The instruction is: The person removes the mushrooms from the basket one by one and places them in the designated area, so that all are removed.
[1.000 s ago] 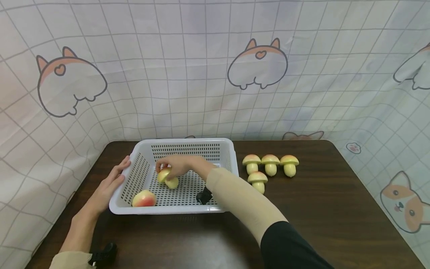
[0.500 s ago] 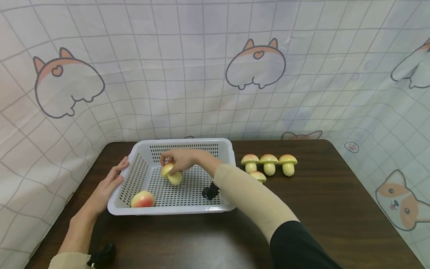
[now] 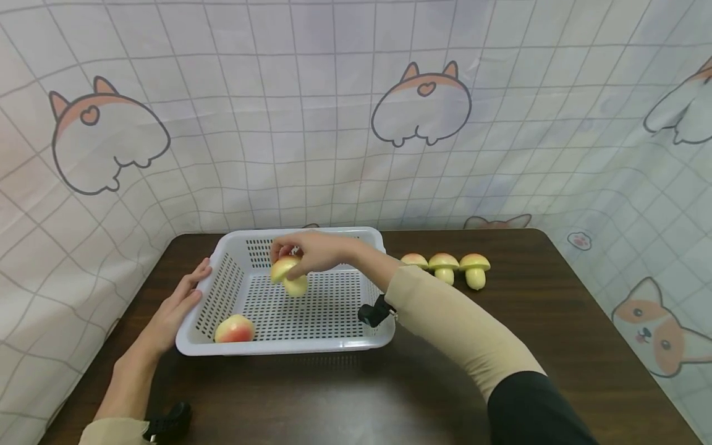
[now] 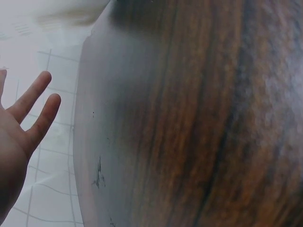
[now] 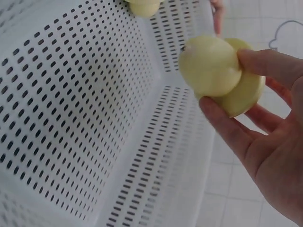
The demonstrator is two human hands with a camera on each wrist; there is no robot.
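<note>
My right hand point(image 3: 319, 252) pinches a toy mushroom point(image 3: 289, 272) with a yellow stem and a yellow-red cap, raised above the white basket's floor. Thumb and fingers hold it around the cap in the right wrist view, with the stem point(image 5: 208, 66) toward the camera. A second mushroom point(image 3: 235, 329) lies in the near left corner of the perforated white basket point(image 3: 278, 348); its stem shows in the right wrist view. My left hand point(image 3: 175, 315) rests against the basket's left wall, fingers extended. In the left wrist view, the left hand's fingers point(image 4: 42, 118) are straight and spread.
Several more mushrooms point(image 3: 443, 269) stand close together on the dark wooden table point(image 3: 556, 334), right of the basket. My right sleeve point(image 3: 461, 327) crosses in front of them. A grid-patterned cloth point(image 3: 311, 142) hangs behind and beside the table.
My right hand has lifted the mushroom up from the basket floor and shifted slightly right. The right sleeve now covers the nearest mushroom on the table. My left hand stays at the basket.
</note>
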